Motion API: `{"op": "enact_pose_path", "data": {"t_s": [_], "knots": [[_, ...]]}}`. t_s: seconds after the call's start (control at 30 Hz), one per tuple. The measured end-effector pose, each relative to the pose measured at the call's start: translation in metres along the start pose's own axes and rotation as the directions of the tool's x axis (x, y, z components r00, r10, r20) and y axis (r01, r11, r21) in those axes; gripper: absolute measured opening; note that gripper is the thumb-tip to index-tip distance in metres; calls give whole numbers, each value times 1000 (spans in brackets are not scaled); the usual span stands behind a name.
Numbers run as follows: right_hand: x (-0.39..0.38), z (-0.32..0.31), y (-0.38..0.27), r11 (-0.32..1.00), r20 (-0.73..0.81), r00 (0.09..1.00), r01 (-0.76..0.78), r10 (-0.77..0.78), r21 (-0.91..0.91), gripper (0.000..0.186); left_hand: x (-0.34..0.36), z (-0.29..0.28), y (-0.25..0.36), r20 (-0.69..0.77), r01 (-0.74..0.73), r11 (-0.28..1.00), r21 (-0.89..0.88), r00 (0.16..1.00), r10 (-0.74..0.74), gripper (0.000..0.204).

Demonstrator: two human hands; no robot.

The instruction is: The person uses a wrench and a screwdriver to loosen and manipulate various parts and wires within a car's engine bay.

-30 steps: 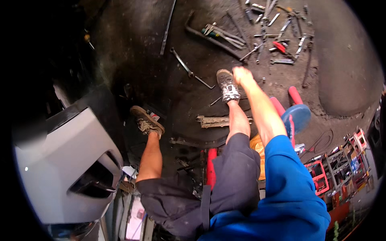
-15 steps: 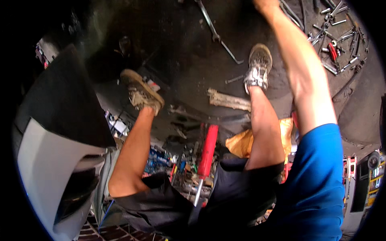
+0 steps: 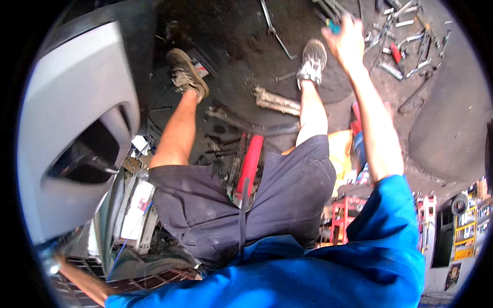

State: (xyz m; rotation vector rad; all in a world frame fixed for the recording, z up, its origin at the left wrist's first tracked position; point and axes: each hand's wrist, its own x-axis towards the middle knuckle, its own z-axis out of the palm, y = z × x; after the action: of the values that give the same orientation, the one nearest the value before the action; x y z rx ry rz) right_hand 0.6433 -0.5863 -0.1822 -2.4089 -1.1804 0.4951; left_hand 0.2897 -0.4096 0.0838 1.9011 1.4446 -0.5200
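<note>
My right hand (image 3: pixel 346 43) is at the upper right, fingers curled round a teal-handled tool (image 3: pixel 333 25) with long grey metal pieces beside it. Around it on the dark floor lie a long wrench (image 3: pixel 272 31) and many scattered sockets and wrenches (image 3: pixel 405 38). My left hand (image 3: pixel 59 264) appears at the far lower-left edge, beside a shiny blue and silver object that I cannot make out, below a grey car body panel (image 3: pixel 61 87); its fingers are mostly hidden.
My legs are spread, with a red cylinder tool (image 3: pixel 250 159) between them. Flat metal pieces (image 3: pixel 275 101) lie ahead, a yellow cloth or sack (image 3: pixel 341 159) and a red stool-like object (image 3: pixel 356 123) at right. Red racks (image 3: pixel 339 220) and a dark mat (image 3: pixel 447 118) are further right.
My right arm reached forward, and its hand now grasps the teal-handled tool. My left hand has come into view at lower left. The view has shifted, moving the floor tools upward and rightward.
</note>
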Motion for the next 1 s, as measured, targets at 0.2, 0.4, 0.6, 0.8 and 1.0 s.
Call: {"op": "enact_pose_path", "data": {"t_s": [0.2,0.4,0.6,0.8,1.0], "knots": [[-57,-180,-97,-101,631,715,-635,302,766,39,-108,-248,-24,-532,90,995,41,845,-54,59],[-120,-338,-230,27,686,567,-761,-455,648,51,-210,-420,-77,-860,338,936,-102,442,-254,63],[-107,-378,-440,424,587,291,-466,-756,777,39,-181,-406,-103,-881,245,919,-308,290,-373,63],[-151,-424,-686,189,596,267,-784,-757,592,25,-205,-423,-91,-791,239,915,-324,462,-401,49],[-141,-408,-796,632,603,639,-227,-477,741,18,-215,-419,-90,-740,64,899,-433,545,-395,55]]}}
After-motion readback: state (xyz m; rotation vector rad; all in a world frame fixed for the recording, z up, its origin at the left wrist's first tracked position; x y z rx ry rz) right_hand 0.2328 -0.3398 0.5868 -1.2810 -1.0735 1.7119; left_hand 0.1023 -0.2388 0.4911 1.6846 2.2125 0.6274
